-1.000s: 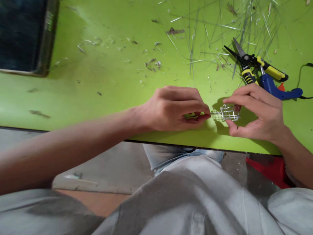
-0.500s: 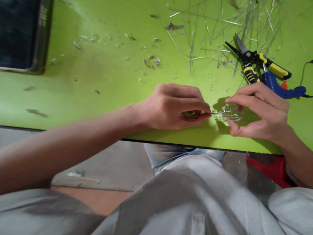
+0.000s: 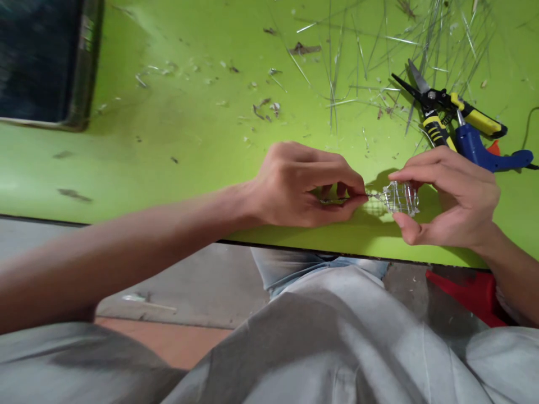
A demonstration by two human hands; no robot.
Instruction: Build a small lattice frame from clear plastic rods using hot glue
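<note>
A small lattice of thin, pale, glued sticks (image 3: 400, 197) is held above the green table (image 3: 168, 168), near its front edge. My right hand (image 3: 457, 199) cradles the lattice from the right between thumb and fingertips. My left hand (image 3: 305, 185) pinches a thin stick (image 3: 373, 195) that runs into the lattice's left end. The fingers of that hand hide most of the stick's length. Just beyond my right hand lie yellow-and-black handled snips (image 3: 438, 115) and a blue hot glue gun (image 3: 484, 154).
Loose thin sticks (image 3: 400, 50) lie in a heap at the back right, with scraps scattered across the tabletop. A dark framed panel (image 3: 42, 62) sits at the back left. A black cable (image 3: 526, 132) runs off to the right. Below the table edge, a red object (image 3: 467, 294) rests on the floor.
The view has drifted, so the tools sit further right. Both hands and the lattice have shifted slightly right, and the lattice looks slightly turned. Both hands keep their hold.
</note>
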